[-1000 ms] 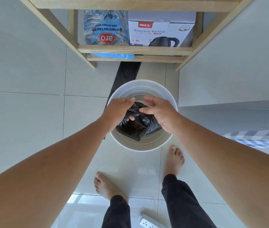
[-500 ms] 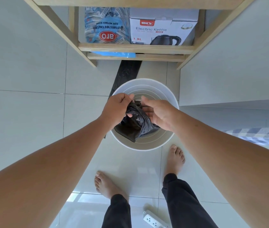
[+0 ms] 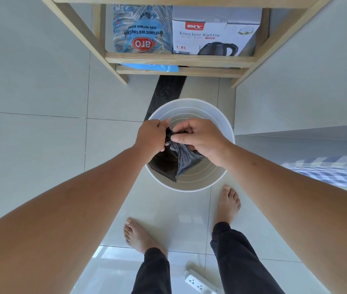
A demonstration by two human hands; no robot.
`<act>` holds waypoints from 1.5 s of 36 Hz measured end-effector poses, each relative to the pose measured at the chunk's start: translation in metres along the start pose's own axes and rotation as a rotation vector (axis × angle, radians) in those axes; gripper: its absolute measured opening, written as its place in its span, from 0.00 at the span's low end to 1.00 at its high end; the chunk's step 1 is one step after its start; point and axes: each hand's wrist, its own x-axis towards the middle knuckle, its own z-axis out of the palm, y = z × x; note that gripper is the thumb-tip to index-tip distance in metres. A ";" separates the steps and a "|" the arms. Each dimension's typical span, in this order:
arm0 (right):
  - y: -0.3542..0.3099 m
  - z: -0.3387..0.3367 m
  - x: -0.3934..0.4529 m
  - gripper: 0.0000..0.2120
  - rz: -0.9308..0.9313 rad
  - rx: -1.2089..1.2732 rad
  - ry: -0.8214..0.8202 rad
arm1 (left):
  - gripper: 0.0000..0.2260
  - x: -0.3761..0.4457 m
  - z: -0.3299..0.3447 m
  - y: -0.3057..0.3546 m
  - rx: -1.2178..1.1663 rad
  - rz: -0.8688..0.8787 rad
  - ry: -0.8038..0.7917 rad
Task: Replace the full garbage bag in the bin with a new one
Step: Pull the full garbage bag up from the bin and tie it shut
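A round white bin (image 3: 191, 107) stands on the tiled floor in front of my feet. Over its opening both hands hold a crumpled black garbage bag (image 3: 173, 162), whose lower part hangs down inside the bin. My left hand (image 3: 150, 136) pinches the bag's top edge from the left. My right hand (image 3: 200, 136) grips the same edge from the right, fingers curled into the plastic. Behind the bin another flat black bag (image 3: 168, 90) lies on the floor, partly hidden by the bin.
A wooden shelf (image 3: 179, 59) stands just beyond the bin, holding a blue sugar packet (image 3: 142, 30) and an electric kettle box (image 3: 215, 32). A white wall panel (image 3: 306, 81) rises to the right. A checked cloth (image 3: 329, 170) lies at right. A white power strip (image 3: 199, 282) sits by my feet.
Both hands have drawn closer together on the bag's top edge, bunching it. The bag hangs a little lower and narrower in the bin.
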 end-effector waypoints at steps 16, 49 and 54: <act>-0.004 -0.040 0.007 0.13 0.213 -0.674 -0.256 | 0.10 -0.015 -0.030 -0.017 0.063 0.159 -0.392; 0.047 -0.082 -0.017 0.08 0.163 -0.905 0.234 | 0.13 -0.020 -0.061 -0.084 0.677 0.098 0.041; 0.056 -0.085 -0.018 0.13 0.250 -0.858 0.275 | 0.15 -0.016 -0.065 -0.078 0.621 0.002 0.019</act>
